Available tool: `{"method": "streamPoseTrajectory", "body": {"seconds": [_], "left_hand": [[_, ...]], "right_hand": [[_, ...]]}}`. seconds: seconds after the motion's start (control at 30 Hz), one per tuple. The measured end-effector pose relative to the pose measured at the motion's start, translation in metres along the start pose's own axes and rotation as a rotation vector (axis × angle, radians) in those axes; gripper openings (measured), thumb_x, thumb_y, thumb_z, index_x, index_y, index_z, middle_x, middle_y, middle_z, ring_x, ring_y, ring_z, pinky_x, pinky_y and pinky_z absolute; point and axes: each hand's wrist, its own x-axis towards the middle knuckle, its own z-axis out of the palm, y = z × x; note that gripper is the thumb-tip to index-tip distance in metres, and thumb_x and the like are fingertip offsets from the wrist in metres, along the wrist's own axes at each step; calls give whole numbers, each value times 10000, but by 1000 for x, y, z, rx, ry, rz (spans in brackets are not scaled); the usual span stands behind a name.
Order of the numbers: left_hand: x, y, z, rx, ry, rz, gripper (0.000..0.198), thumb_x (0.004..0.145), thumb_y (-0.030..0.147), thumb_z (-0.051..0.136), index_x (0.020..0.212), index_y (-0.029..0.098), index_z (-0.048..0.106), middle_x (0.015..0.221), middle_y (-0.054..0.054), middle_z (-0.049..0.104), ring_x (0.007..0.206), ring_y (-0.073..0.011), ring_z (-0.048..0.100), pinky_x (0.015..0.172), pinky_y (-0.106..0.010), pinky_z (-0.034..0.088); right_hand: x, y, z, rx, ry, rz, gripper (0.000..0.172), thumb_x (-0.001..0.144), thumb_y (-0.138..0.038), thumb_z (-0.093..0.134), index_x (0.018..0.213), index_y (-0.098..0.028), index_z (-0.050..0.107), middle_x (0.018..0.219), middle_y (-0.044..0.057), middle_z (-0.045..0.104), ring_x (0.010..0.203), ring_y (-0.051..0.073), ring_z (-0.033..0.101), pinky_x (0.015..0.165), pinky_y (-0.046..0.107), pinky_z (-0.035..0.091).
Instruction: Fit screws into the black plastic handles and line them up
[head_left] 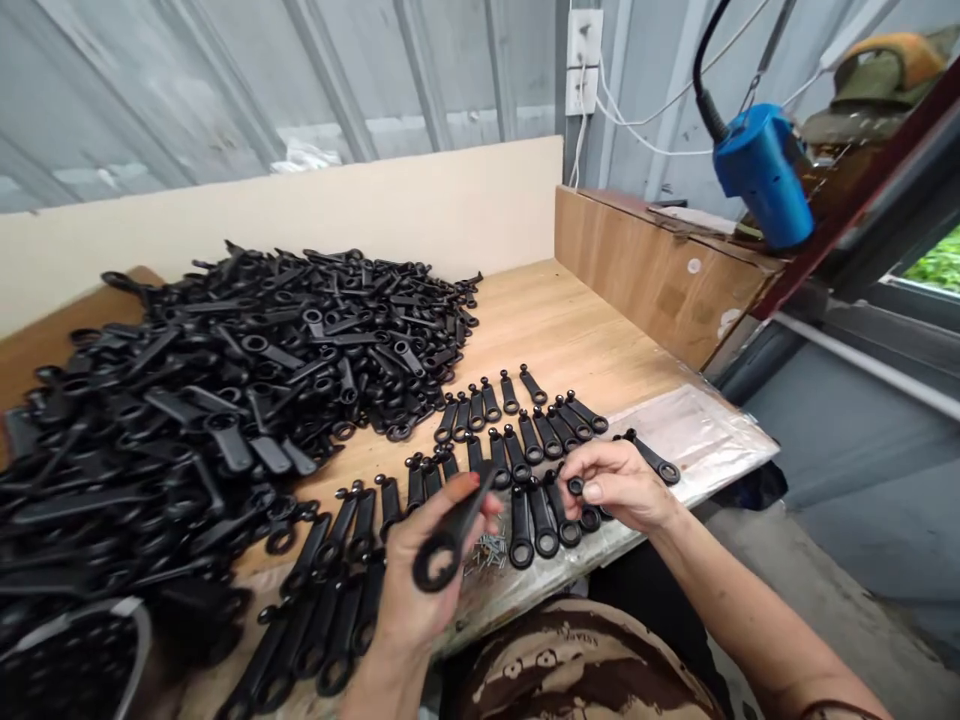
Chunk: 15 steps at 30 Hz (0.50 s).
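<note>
We hold a black ring wrench (452, 530) in our left hand (424, 590), fingers (487, 507) closed around its shank. Our right hand (619, 485) pinches a small black ring (575, 486) between closed fingers, just above the wrench rows (517, 440) on the wooden surface (540, 330). A wrench heap (225, 370) lies left; loose screws (487, 552) lie between the hands.

Wrench pile (225, 380) cut off left, tiny metal bits (486, 553) too small to identify
</note>
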Motion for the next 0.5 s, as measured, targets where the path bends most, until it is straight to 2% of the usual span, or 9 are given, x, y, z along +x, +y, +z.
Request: {"method": "streamPoseTrajectory", "body": {"seconds": [0.1, 0.17, 0.23, 0.33, 0.4, 0.5], "left_hand": [[-8, -2, 11, -121, -282, -226, 462, 589, 203, 737, 1042, 264, 667, 1007, -101, 667, 798, -225, 623, 722, -365, 478], [-10, -4, 14, -202, -352, -305, 541, 517, 236, 764, 1048, 199, 668, 1091, -126, 629, 901, -271, 599, 776, -389, 470], [-7, -6, 16, -254, -328, -335, 445, 513, 252, 755, 945, 165, 694, 1060, -125, 630, 915, -281, 589, 785, -398, 467], [3, -13, 17, -256, -187, -344, 163, 629, 148, 656, 782, 201, 638, 842, -41, 635, 718, -171, 593, 672, -323, 470], [10, -17, 18, -237, -120, -327, 248, 643, 71, 595, 836, 226, 586, 729, 12, 586, 568, -100, 528, 565, -245, 425], [12, -21, 20, -142, -93, -273, 420, 651, 73, 589, 1022, 255, 513, 652, 50, 526, 462, -61, 434, 457, -188, 323]], "right_hand": [[-5, 7, -2, 35, 18, 5, 206, 678, -248, 718, 858, -152, 690, 677, 38, 668, 574, 142, 624, 547, 268, 517], [-6, 11, -3, 51, 40, 4, 210, 660, -251, 733, 848, -162, 699, 673, 33, 668, 572, 131, 613, 557, 261, 509], [-5, 14, -3, 58, 62, 12, 212, 646, -248, 743, 838, -166, 704, 666, 27, 667, 573, 124, 604, 560, 251, 502], [0, 18, -2, 49, 103, 21, 223, 642, -228, 745, 850, -165, 699, 662, 16, 662, 579, 113, 598, 557, 231, 497], [3, 21, 0, 39, 135, 16, 225, 657, -216, 736, 871, -164, 691, 674, 14, 661, 595, 108, 604, 568, 221, 500], [7, 26, 4, 54, 168, 4, 199, 700, -232, 705, 882, -155, 680, 677, 19, 656, 596, 110, 611, 556, 218, 499]]}}
